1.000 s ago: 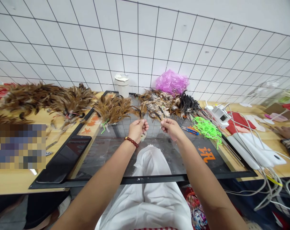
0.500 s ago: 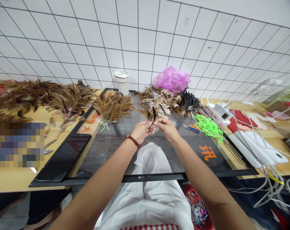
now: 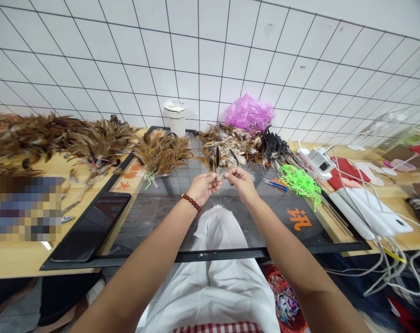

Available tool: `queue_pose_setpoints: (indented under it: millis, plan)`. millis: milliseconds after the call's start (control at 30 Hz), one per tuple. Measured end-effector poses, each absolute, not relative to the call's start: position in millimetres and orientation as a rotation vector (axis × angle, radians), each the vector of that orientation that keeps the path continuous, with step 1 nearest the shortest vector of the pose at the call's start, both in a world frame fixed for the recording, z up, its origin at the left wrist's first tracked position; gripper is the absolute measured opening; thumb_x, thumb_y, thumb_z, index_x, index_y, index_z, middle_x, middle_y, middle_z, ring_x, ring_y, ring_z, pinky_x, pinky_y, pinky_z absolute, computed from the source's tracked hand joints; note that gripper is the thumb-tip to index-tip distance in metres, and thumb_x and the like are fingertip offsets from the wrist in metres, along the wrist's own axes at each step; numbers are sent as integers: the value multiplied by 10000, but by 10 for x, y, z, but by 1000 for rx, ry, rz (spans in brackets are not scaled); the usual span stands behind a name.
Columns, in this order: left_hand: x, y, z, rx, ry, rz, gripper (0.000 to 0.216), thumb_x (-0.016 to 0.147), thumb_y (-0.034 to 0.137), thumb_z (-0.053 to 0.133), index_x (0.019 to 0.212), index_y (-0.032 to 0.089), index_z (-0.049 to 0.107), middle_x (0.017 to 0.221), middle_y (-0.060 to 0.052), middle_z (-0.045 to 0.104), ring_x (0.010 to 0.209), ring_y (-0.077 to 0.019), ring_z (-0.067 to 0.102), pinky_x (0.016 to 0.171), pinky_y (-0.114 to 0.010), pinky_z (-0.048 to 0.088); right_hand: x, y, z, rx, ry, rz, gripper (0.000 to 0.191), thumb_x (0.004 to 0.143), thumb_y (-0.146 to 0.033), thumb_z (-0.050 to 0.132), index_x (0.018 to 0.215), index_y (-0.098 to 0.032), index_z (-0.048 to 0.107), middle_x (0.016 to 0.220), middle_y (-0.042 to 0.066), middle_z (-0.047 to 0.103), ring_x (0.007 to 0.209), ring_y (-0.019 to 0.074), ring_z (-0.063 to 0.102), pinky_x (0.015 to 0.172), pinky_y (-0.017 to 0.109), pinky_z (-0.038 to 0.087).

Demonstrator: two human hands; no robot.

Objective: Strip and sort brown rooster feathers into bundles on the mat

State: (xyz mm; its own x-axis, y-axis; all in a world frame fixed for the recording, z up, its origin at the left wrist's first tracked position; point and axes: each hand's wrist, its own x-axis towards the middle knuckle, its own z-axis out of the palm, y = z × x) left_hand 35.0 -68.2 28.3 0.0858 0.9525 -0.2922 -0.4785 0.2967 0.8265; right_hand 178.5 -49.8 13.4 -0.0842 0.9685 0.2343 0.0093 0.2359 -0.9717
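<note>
Feathers (image 3: 214, 162): a few in hand, plenty left

Small bunch roughly upright over the surface (image 3: 137, 217); left hand (image 3: 202, 188) pinches its base. Right hand (image 3: 243, 183) just beside, fingers curled; cannot tell whether they grip anything. Bunch looks partway: no tie visible. Brown heap (image 3: 163, 152) seems set aside; mixed pile (image 3: 227, 138) apparently remains. Half a second ago fingertips met; now slightly apart, dark feather (image 3: 217, 157) nearer left hand.

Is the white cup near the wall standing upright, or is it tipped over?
Upright: the white cup stands with its lid uppermost and its sides rising nearly straight.
</note>
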Motion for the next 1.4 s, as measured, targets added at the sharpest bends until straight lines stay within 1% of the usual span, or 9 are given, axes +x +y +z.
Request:
queue_pose_setpoints:
  millis: [167, 467, 667, 867, 1067, 1133, 1267, 1333, 1400]
  plan:
    - [391, -707, 293, 670, 1012, 1141, 71, 783, 133, 597, 731, 86, 601, 675, -88, 659, 567, -117, 623, 568, -235, 508, 1778, -487, 117, -1006, -1427, 974, 262, 697, -418, 655, 668, -181, 545, 576, -36, 498, 525, 87, 402, 525, 233, 330]
    - [415, -708, 258, 752, 948, 1061, 101, 767, 110, 611, 674, 70, 600, 561, -35, 572, 453, -66, 517, 447, -174, 421, 1762, -500, 128, -991, -1430, 1012, 282, 685, -439, 668, 672, -175, 569, 628, -17, 551, 582, 98, 455, 574, 238, 378]
    - [352, -698, 295, 663, 792, 980, 78, 775, 141, 617, 717, 88, 613, 569, -10, 538, 459, -48, 500, 420, -140, 394, 1813, -511, 150, -932, -1293, 1493, 342, 645, -483, 708, 774, -180, 615, 700, -8, 595, 634, 99, 515, 636, 247, 434]
    - [335, -713, 299, 588, 715, 723, 80, 774, 139, 625, 707, 96, 618, 565, -16, 550, 462, -49, 523, 423, -130, 401, 1847, -548, 195, -755, -1230, 1789, 353, 592, -482, 753, 605, -171, 587, 705, 19, 617, 725, 137, 574, 736, 299, 480]
    - [346, -744, 282, 813, 726, 765, 174, 765, 246, 654, 781, 73, 652, 763, -120, 671, 677, -146, 647, 660, -271, 520, 1820, -536, 196, -907, -1121, 1694, 331, 569, -414, 777, 734, -154, 656, 476, -62, 460, 471, 74, 421, 504, 225, 404]
    - [361, -744, 271, 846, 776, 786, 190, 765, 253, 654, 774, 63, 654, 744, -125, 671, 674, -152, 647, 689, -292, 516, 1817, -524, 173, -956, -1156, 1665, 352, 572, -428, 767, 757, -147, 660, 480, -59, 461, 457, 73, 404, 476, 223, 375]
    - [387, -718, 243, 711, 775, 928, 117, 777, 197, 634, 739, 86, 630, 706, -79, 648, 659, -128, 626, 684, -273, 505, 1827, -501, 145, -967, -1305, 1508, 408, 620, -506, 712, 840, -171, 641, 667, -2, 580, 588, 108, 499, 566, 248, 419]
    - [382, -701, 242, 605, 721, 1005, 84, 782, 183, 625, 748, 107, 617, 713, -47, 633, 618, -96, 592, 661, -257, 498, 1840, -502, 158, -943, -1481, 1245, 488, 577, -478, 755, 956, -203, 617, 914, 38, 614, 755, 141, 544, 681, 278, 444]
    - [369, -689, 251, 542, 687, 1049, 79, 787, 186, 619, 749, 117, 607, 693, -16, 605, 539, -61, 528, 604, -226, 478, 1852, -519, 183, -927, -1668, 919, 597, 514, -427, 807, 1033, -225, 592, 1099, 65, 563, 870, 171, 532, 772, 311, 434]
